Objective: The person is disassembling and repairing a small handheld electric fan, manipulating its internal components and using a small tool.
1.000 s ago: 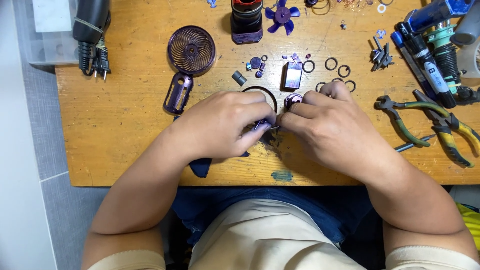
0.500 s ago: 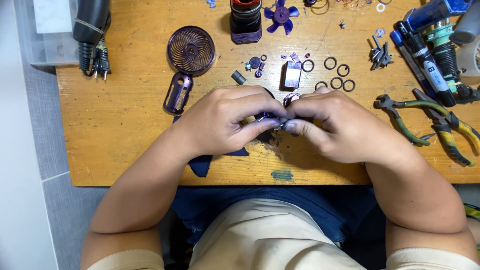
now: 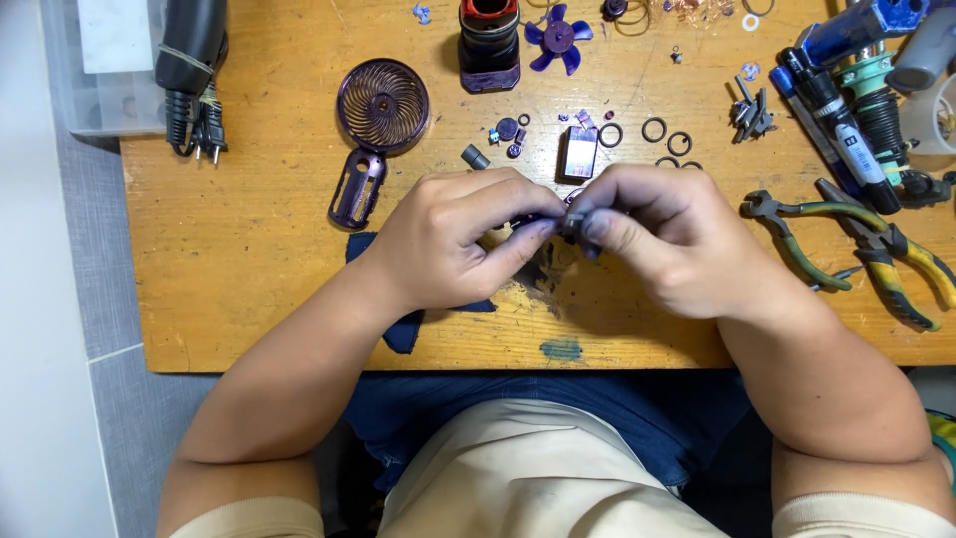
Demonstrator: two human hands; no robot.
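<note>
Both hands meet at the middle of the frame, just above the wooden desk [image 3: 249,289]. The left hand [image 3: 453,239] is curled, its thumb and fingertips pinched on a small dark part [image 3: 570,221], and the right hand [image 3: 662,234] is curled the same way, its fingertips closed on the same part from the other side. The part is mostly hidden between the fingers, so its shape cannot be told.

Under the left hand lies a dark blue cloth [image 3: 403,324]. Above the hands, a small purple rectangular block [image 3: 580,151] stands among loose black rings [image 3: 654,130]. Toward the upper left sit a round purple fan grille [image 3: 383,105] and, just below it, a purple slotted handle shell [image 3: 357,187]. At the top centre are a dark cylindrical fan body [image 3: 489,42] and a purple fan blade [image 3: 558,38]. Pliers with green and yellow grips [image 3: 846,249] lie at the right edge, and a black power plug [image 3: 199,125] at the upper left.
</note>
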